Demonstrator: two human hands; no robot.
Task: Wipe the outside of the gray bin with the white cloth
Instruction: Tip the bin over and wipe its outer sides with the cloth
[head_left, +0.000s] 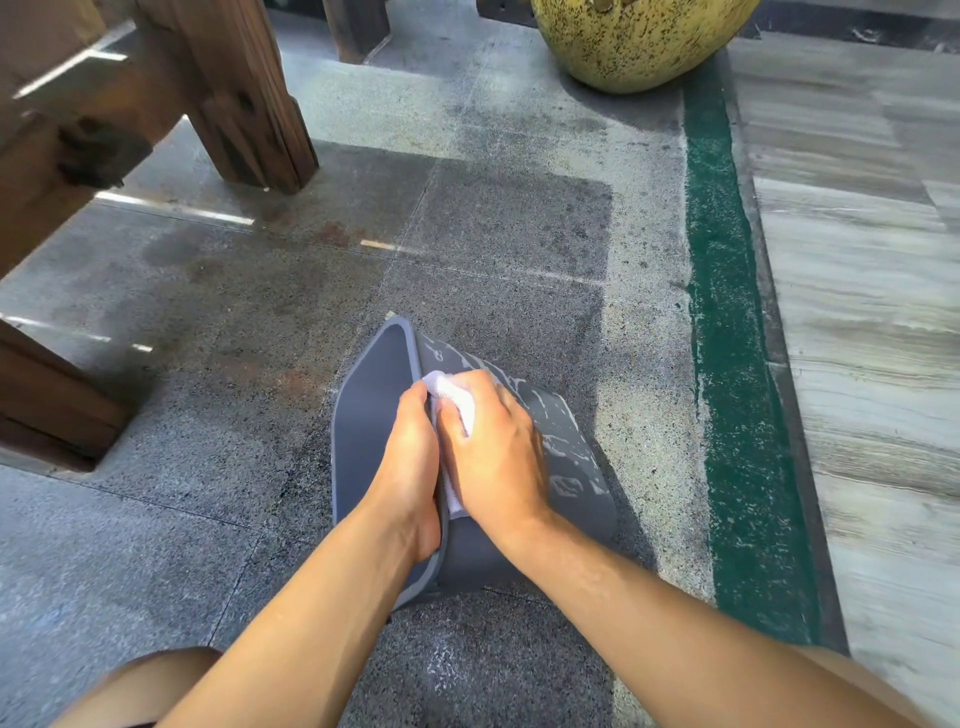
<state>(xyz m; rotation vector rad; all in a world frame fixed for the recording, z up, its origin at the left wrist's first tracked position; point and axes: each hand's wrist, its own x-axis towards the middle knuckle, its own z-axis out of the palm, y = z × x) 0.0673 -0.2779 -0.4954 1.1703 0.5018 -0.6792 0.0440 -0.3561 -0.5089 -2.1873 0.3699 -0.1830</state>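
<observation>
Gray bin lies tipped on its side on the speckled stone floor just in front of me, its open mouth turned to my left and its outer wall facing up and to my right. That outer wall carries pale streaks and smears, thickest toward its right edge. My left hand grips the rim of the bin, fingers curled over the edge and down into the opening. My right hand lies on the outside wall just beside the rim, touching my left hand, with its fingers curled round the white cloth and pressing it against the bin. Bunched cloth shows at my fingertips, and a strip of it runs back under my palm along the rim.

My bare knees show at the bottom corners of the view. Dark wooden posts stand on the floor to my far left. A big yellow speckled pot sits well ahead, near a green painted stripe that runs along the floor to my right, with pale streaked paving beyond it.
</observation>
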